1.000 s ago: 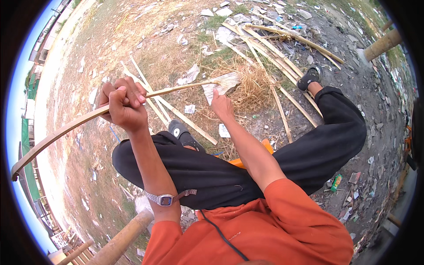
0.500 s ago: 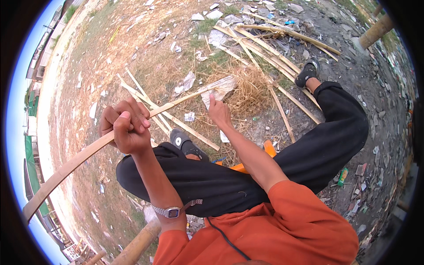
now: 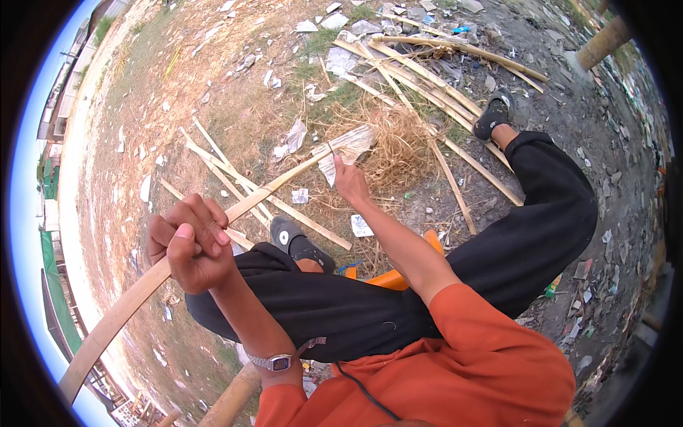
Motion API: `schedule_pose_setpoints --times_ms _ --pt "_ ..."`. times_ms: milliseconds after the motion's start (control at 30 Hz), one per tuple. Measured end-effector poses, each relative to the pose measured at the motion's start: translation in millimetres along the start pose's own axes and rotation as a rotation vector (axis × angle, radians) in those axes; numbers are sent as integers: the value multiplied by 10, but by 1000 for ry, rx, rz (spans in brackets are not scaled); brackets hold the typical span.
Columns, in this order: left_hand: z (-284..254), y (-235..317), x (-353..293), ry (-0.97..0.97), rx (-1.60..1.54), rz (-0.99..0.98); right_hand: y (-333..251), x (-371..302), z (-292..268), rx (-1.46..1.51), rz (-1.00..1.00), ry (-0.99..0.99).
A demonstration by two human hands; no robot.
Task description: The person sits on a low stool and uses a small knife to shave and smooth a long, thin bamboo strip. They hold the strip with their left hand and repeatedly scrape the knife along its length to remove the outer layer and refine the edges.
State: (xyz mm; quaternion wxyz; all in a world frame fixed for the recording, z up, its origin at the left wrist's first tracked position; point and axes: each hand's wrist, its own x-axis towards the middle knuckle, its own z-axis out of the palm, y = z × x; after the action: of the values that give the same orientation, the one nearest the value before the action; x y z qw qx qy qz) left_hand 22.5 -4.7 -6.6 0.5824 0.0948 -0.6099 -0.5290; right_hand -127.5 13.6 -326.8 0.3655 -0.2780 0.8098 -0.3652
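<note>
A long pale bamboo strip runs slantwise from the lower left up to the middle of the head view. My left hand is closed round it, fingers curled over the top, and the near part bends down past my wrist. At its far end my right hand is closed on what looks like a knife. Only a thin dark blade shows, against the strip's tip; the handle is hidden in my fist. Beneath that end lie a whitish flat scrap and a heap of tan shavings.
Several split bamboo strips lie crossed on the ground ahead, with more strips to the left. Paper and plastic litter is scattered around. A thick bamboo post stands at the far right. Something orange shows between my legs.
My left hand has moved down and to the left, and the strip has tilted more steeply with it. The right hand stays almost in place, the thin blade now showing at the tip.
</note>
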Motion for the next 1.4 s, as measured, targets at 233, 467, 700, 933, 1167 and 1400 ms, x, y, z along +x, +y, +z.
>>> schedule_pose_setpoints --times_ms 233,467,700,933,1167,1400 --pt "33 22 57 -31 0 6 306 279 -3 -167 135 -45" --pt "-57 19 46 55 11 17 234 436 -221 -785 -115 24" --pt "45 -10 7 148 57 65 -483 36 -1008 -572 -152 54" --pt "88 67 -82 140 71 87 -1392 -1616 -983 86 -352 -139" --pt "54 73 -166 194 57 79 -1344 -1744 -838 65 -339 -46" --pt "82 54 -169 167 29 116 -958 -1432 -717 -61 -189 -61"
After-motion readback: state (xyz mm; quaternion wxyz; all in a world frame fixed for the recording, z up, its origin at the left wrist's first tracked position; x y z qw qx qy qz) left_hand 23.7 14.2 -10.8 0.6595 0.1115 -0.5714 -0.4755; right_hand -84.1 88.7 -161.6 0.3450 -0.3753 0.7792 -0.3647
